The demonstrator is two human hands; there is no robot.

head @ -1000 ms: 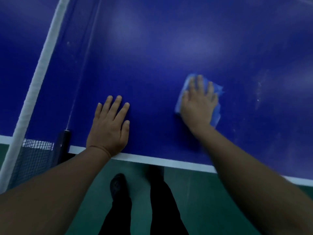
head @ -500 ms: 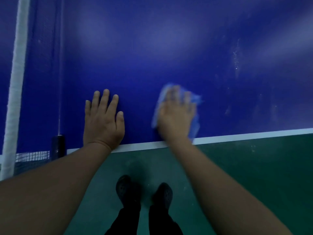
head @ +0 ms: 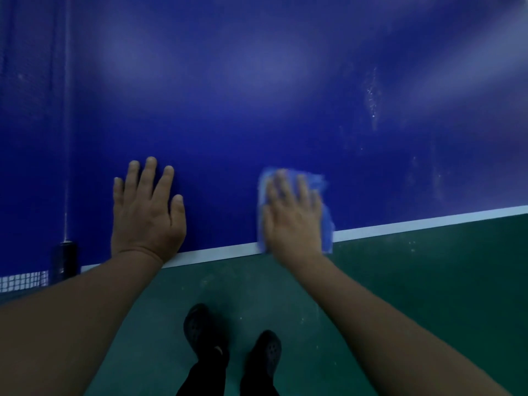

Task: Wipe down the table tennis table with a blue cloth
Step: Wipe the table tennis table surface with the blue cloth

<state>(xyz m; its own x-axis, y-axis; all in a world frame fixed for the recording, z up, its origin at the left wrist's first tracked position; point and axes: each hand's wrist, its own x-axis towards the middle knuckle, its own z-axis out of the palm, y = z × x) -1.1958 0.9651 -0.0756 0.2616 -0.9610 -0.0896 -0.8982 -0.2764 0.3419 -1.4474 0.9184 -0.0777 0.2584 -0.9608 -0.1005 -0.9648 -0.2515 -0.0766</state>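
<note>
At the near edge of the worktop (head: 257,110), my right hand (head: 291,215) presses the blue cloth (head: 325,195) flat, fingers straight; my left hand (head: 147,210) rests open beside it. Pale smears (head: 373,101) farther right look unwiped, so much remains

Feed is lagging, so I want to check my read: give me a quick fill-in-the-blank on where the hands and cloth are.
The right hand presses flat on the ____ cloth.
The left hand rests on the table holding ____.
The cloth overlaps the table's ____ edge line.
The net post is on the ____ side.

Missing: blue; nothing; white; left
</note>
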